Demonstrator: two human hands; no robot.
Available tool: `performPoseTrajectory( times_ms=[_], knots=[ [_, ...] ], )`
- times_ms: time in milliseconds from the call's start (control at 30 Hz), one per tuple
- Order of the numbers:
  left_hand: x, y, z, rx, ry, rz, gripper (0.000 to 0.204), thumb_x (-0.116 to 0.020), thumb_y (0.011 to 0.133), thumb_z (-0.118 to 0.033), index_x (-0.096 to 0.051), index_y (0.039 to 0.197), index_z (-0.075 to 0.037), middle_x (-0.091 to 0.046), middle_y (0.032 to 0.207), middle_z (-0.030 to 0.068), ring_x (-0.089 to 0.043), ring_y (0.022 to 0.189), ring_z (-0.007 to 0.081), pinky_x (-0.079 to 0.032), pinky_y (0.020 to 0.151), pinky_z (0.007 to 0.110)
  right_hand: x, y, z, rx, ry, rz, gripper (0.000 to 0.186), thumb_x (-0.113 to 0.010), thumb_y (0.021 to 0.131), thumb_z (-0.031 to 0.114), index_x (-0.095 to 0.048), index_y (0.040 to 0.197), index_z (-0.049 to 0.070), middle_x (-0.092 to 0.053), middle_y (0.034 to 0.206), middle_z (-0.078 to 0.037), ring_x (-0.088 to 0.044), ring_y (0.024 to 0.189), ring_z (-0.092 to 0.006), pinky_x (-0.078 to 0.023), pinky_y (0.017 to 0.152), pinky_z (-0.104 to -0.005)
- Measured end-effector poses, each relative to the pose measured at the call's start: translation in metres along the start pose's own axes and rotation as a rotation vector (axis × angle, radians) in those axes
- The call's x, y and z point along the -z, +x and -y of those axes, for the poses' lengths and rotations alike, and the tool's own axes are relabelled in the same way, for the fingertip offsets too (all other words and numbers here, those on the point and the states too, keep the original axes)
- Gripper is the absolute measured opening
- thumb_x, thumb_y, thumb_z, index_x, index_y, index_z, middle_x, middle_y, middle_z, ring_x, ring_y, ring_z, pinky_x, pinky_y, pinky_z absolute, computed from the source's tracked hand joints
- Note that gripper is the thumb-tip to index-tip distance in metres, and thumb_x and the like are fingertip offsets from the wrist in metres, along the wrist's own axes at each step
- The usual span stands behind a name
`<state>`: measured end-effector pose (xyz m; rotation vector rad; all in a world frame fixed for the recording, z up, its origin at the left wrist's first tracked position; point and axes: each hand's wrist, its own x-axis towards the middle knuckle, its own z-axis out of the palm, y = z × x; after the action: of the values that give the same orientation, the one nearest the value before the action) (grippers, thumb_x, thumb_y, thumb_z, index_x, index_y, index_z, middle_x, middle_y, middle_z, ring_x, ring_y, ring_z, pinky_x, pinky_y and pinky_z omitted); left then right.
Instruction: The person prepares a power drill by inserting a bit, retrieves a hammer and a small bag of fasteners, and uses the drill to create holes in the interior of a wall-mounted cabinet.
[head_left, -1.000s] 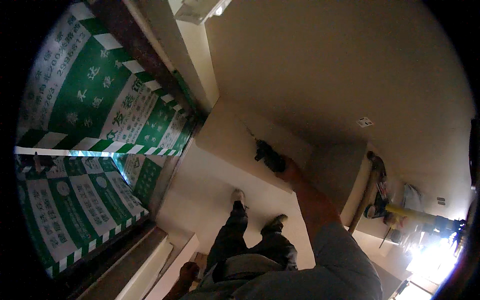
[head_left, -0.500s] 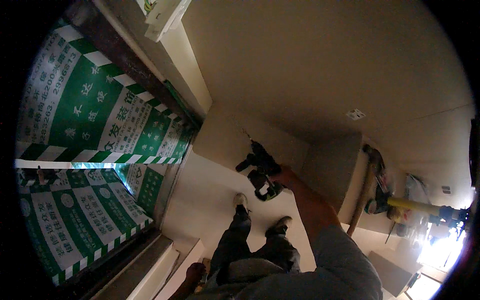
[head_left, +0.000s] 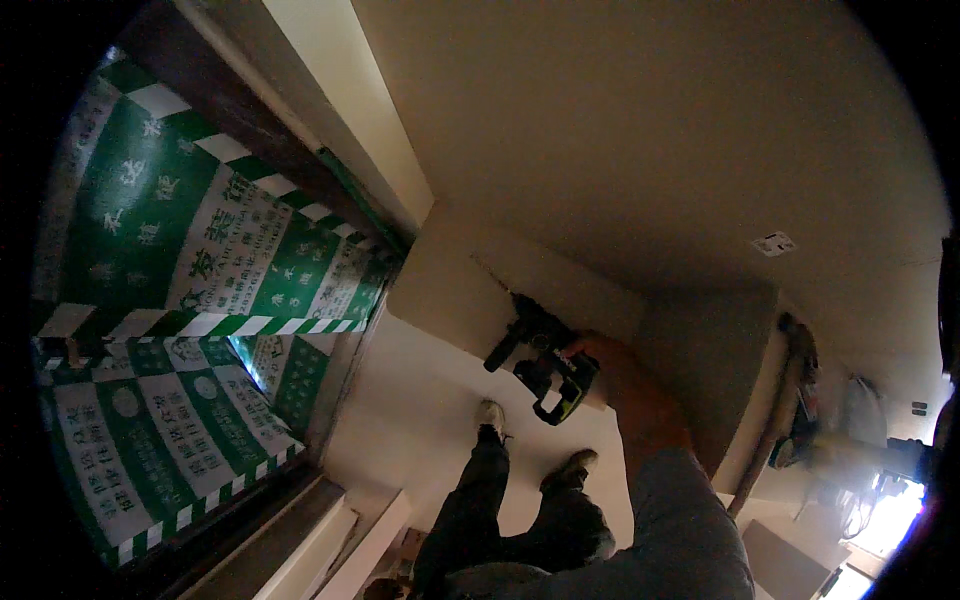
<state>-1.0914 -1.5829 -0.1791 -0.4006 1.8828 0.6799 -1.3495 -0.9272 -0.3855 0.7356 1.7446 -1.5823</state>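
Note:
A black power drill (head_left: 530,338) with a long thin bit hangs out in front of my legs, its bit pointing up and to the left, toward the pale boxed-out wall section. My right hand (head_left: 608,362) is wrapped round it from behind, near its rear handle. The bit's tip seems to stand near the wall surface, but whether it touches cannot be told. Only a dark bit of my left hand (head_left: 384,589) shows at the lower edge, beside my left leg; its fingers are hidden.
Green and white printed protective sheeting (head_left: 150,220) covers the door area on the left, beside a dark frame (head_left: 240,85). A pale ledge (head_left: 315,550) lies lower left. On the right, a wooden handle (head_left: 765,440), bags and a yellow pole (head_left: 860,447) stand by a bright window (head_left: 890,525).
My right hand and the drill have shifted slightly right and down in the picture. My left hand has dropped mostly out of view. The head view has turned a little.

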Motion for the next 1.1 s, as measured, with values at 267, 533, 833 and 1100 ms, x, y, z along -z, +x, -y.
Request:
performPoseTrajectory(
  times_ms=[267,533,833,1100],
  knots=[
    [-0.016,0.017,-0.007,0.041,-0.036,0.030,0.033,-0.055,0.100,-0.032,-0.068,0.102,-0.002,-0.068,0.083,0.0094,-0.067,0.076,0.0231,-0.053,0.067,0.040,0.013,0.031,0.018,0.005,-0.258,0.010,0.057,-0.085,0.069,0.031,-0.070,0.116,0.003,-0.073,0.105,-0.016,-0.069,0.098,-0.0323,-0.052,0.093,-0.0426],
    [-0.013,0.025,-0.008,-0.009,-0.009,0.060,0.032,-0.054,0.100,-0.032,-0.068,0.101,-0.004,-0.067,0.083,0.0095,-0.065,0.074,0.0231,-0.052,0.065,0.040,0.020,0.042,0.021,0.090,-0.568,-0.087,0.057,-0.085,0.069,0.039,-0.072,0.112,0.004,-0.073,0.104,-0.018,-0.070,0.097,-0.0345,-0.052,0.093,-0.0427],
    [-0.011,0.077,-0.038,-0.225,0.058,0.087,0.031,-0.053,0.100,-0.032,-0.067,0.101,-0.005,-0.066,0.082,0.0095,-0.064,0.072,0.0232,-0.051,0.062,0.040,-0.089,-0.048,0.022,0.425,-0.671,-0.558,0.044,-0.071,0.087,0.036,-0.068,0.122,0.009,-0.062,0.130,-0.020,-0.056,0.122,-0.0388,-0.046,0.102,-0.0486],
    [-0.016,0.204,-0.118,-0.699,0.054,0.214,0.029,-0.052,0.101,-0.032,-0.067,0.100,-0.006,-0.065,0.081,0.0096,-0.063,0.070,0.0232,-0.049,0.059,0.040,-0.161,-0.324,0.112,0.557,-0.642,0.238,0.050,-0.070,0.089,0.026,-0.060,0.135,0.010,-0.065,0.128,-0.015,-0.062,0.118,-0.0323,-0.049,0.100,-0.0449]
  ],
)
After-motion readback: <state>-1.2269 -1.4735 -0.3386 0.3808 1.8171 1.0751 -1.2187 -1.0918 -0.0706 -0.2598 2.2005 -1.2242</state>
